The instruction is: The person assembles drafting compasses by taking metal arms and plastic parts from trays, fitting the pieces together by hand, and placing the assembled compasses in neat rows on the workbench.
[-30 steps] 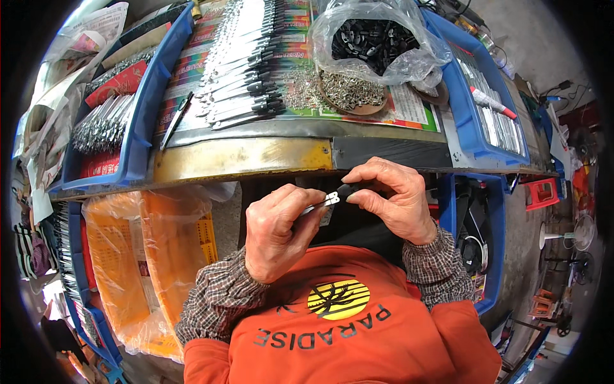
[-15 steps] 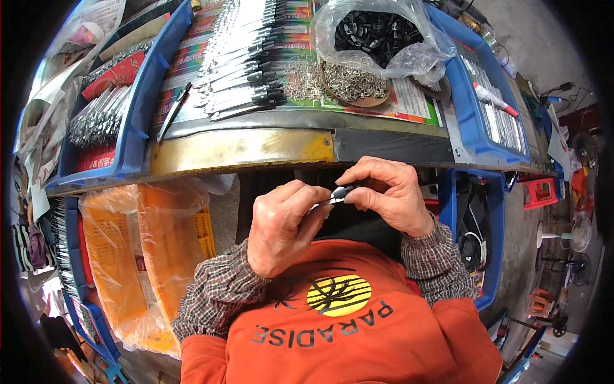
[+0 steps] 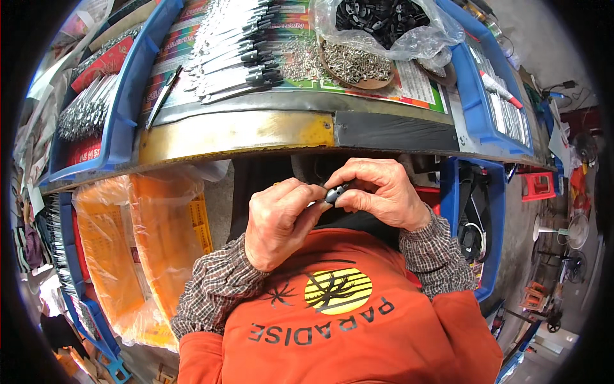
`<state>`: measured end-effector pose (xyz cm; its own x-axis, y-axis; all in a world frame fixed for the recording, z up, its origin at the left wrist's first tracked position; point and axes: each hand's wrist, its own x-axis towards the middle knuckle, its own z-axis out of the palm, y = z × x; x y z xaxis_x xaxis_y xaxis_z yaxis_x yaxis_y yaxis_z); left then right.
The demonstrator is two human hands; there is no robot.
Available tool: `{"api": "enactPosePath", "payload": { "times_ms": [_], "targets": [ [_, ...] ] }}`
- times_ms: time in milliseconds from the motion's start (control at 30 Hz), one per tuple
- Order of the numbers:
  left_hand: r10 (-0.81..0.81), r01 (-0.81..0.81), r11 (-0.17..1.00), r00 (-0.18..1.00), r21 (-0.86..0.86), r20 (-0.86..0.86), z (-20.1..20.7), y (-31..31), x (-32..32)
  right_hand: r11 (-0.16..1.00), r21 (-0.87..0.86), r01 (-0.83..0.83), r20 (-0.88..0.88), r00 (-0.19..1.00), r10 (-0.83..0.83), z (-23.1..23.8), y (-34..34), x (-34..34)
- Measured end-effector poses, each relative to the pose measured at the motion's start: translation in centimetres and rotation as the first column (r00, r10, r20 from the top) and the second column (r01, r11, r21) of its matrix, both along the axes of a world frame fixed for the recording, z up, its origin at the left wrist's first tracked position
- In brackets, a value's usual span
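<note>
My two hands meet in front of my body, just below the table's front edge. A small black plastic piece (image 3: 333, 194) with a pale spot on it sits between the fingertips. My right hand (image 3: 385, 195) pinches it from the right between thumb and forefinger. From the other side, the thumb and forefinger of my left hand (image 3: 279, 221) are closed at the same piece, covering whatever joins it there. On the table beyond lie rows of thin silver strips with black ends (image 3: 240, 54). Small silver metal pins (image 3: 358, 66) are heaped in a shallow round dish beside them.
A clear plastic bag (image 3: 327, 20) of black pieces (image 3: 380, 24) stands behind the dish. Blue bins (image 3: 121, 137) with metal strips flank the table. A slim dark tool (image 3: 164, 96) lies at the left. Orange crates (image 3: 160, 237) in plastic stand below; a blue bin (image 3: 492, 230) is lower right.
The black piece has turned between my fingers, and the silver strip that showed near my left fingertips is now hidden. The whole view has shifted slightly.
</note>
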<state>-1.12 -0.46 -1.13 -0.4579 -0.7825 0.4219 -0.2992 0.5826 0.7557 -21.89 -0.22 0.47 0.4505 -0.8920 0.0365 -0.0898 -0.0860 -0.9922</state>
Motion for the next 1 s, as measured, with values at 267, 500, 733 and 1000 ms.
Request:
{"api": "enactPosePath", "payload": {
  "times_ms": [267, 500, 733, 1000],
  "targets": [
    [-0.003, 0.004, 1.000, 1.000, 0.010, -0.031, -1.2, 0.8, -0.3, 0.956, -0.290, -0.035, -0.297, 0.953, -0.055, -0.2, 1.1, 0.0],
    [0.045, -0.045, 0.999, 0.999, 0.009, -0.003, -2.3, 1.6, -0.5, 0.922, -0.384, -0.058, -0.343, 0.936, -0.084, -1.5, 1.6, 0.5],
    [0.018, -0.019, 0.999, 1.000, 0.031, 0.022, -3.3, 1.7, -0.2, 0.983, -0.163, 0.084, -0.232, 0.965, -0.121, -2.7, 2.7, 0.5],
    [0.011, -0.011, 1.000, 1.000, 0.018, -0.004, -4.0, 2.6, -0.4, 0.976, -0.216, 0.034, -0.281, 0.955, -0.095, -3.1, 3.3, 0.3]
  ]
}}
